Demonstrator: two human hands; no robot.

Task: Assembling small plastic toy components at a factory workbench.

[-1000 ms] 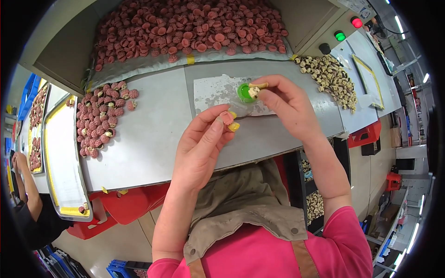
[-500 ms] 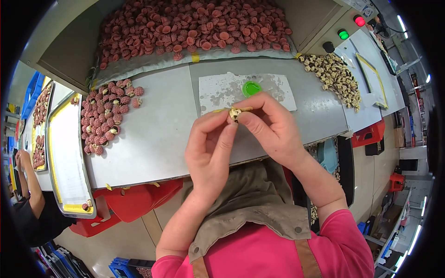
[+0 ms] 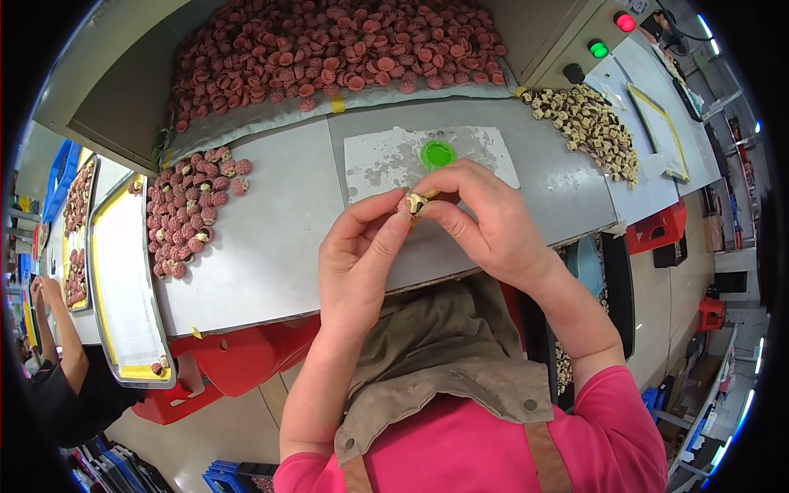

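Observation:
A small cream and dark-brown piece (image 3: pixel 415 202) is pinched between the fingertips of both my hands, over the near part of the grey worktop (image 3: pixel 279 205). My left hand (image 3: pixel 355 263) grips it with thumb and forefinger from the left. From the other side my right hand (image 3: pixel 493 226) has thumb and forefinger closed on it, with something yellowish at the fingertip. Just beyond lies a wet, spotted white sheet (image 3: pixel 374 168) bearing a round dish of bright green stuff (image 3: pixel 438 154). Similar cream and brown pieces (image 3: pixel 583 123) lie heaped at the right.
Hollow pinkish-red raspberry-shaped shells (image 3: pixel 345 53) fill the back bay. At the left sit raspberry-shaped pieces (image 3: pixel 185 218), some showing cream and brown. Beside them is a yellow-edged tray (image 3: pixel 123 279). Another person's arm (image 3: pixel 70 345) reaches in at far left. Red stools (image 3: pixel 246 361) stand below.
The piece has turned slightly between my fingertips, showing more of its dark side. Both hands stay together, and the whole view has shifted a little.

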